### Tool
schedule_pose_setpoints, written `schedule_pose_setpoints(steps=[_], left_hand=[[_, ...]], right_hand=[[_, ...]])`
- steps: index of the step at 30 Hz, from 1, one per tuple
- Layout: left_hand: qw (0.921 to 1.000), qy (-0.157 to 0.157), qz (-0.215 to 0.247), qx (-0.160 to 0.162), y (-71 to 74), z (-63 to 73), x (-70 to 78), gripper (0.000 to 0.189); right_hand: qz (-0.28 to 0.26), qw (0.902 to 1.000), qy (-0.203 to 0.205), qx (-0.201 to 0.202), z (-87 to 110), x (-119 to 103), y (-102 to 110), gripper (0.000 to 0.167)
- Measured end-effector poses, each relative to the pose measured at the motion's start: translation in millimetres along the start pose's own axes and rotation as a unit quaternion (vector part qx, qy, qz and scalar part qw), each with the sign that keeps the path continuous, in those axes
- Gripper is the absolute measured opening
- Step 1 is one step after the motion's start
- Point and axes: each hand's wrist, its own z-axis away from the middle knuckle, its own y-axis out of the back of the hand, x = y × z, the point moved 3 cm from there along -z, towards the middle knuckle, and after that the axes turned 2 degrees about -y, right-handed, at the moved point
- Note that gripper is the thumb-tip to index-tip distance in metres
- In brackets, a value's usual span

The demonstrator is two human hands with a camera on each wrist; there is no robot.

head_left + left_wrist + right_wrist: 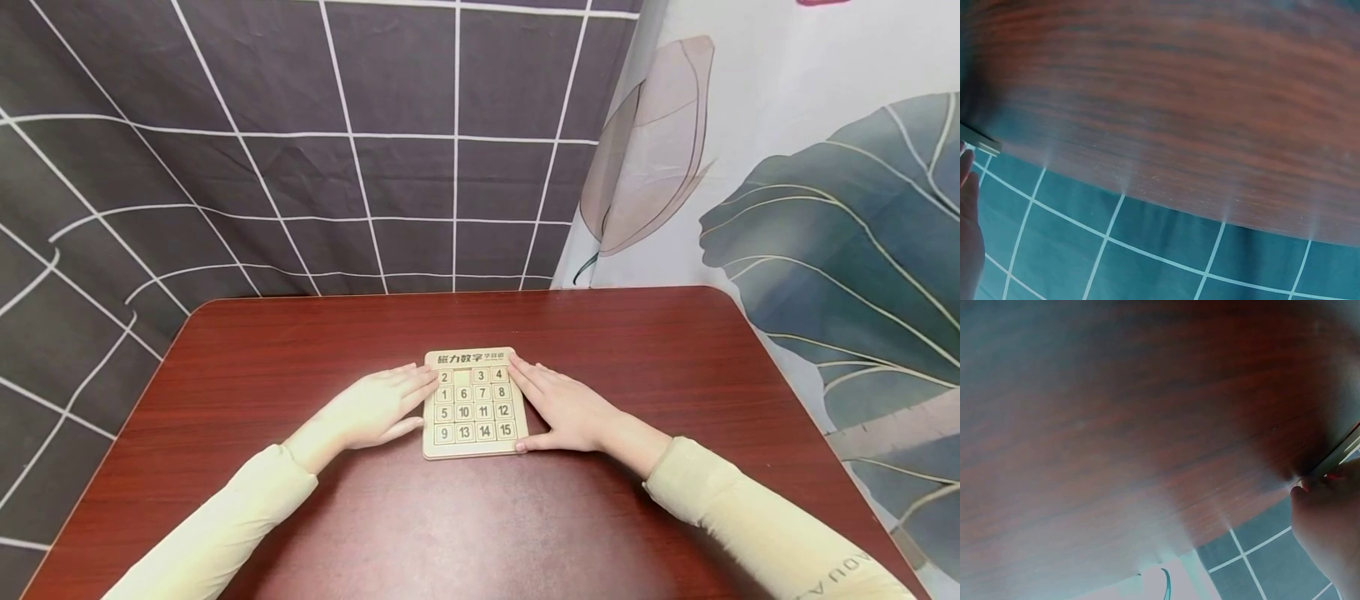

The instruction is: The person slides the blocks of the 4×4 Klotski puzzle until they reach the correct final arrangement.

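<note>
A pale wooden sliding number puzzle (473, 402) lies flat on the table, with dark Chinese lettering along its top border. In its top row, a gap sits between the tiles marked 2 and 3. My left hand (378, 407) rests at the puzzle's left side, straight fingertips on the upper left edge and thumb near the lower left edge. On the opposite side, my right hand (566, 408) has its straight fingers against the upper right edge and its thumb at the lower right corner. Both wrist views catch only a sliver of the board's edge beside the fingers.
The reddish-brown wooden table (480, 525) has rounded far corners. Behind it hangs a dark curtain (397, 175) with a white grid. A white curtain with large leaf prints (847, 225) hangs along the right side.
</note>
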Motion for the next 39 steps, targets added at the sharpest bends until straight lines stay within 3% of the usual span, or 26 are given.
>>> schedule_pose_setpoints(steps=[16,22,29,39], left_hand=[[0.9995,-0.002,0.019,-0.025,1.2,-23.9,7.7,0.062],[0.9998,-0.014,0.013,-0.004,-0.6,-15.5,7.5,0.061],[0.9990,-0.039,-0.005,0.020,5.9,1.4,17.2,0.062],[0.9989,-0.037,-0.014,0.024,5.6,-2.9,13.3,0.053]], right_hand=[[-0.008,0.9999,-0.012,-0.007,0.0,0,0,0.115],[-0.005,0.9999,-0.008,-0.006,0.0,0,-1,0.116],[0.000,1.0000,0.004,0.007,2.0,-3,3,0.115],[-0.001,1.0000,-0.001,0.000,1.8,-3,3,0.116]])
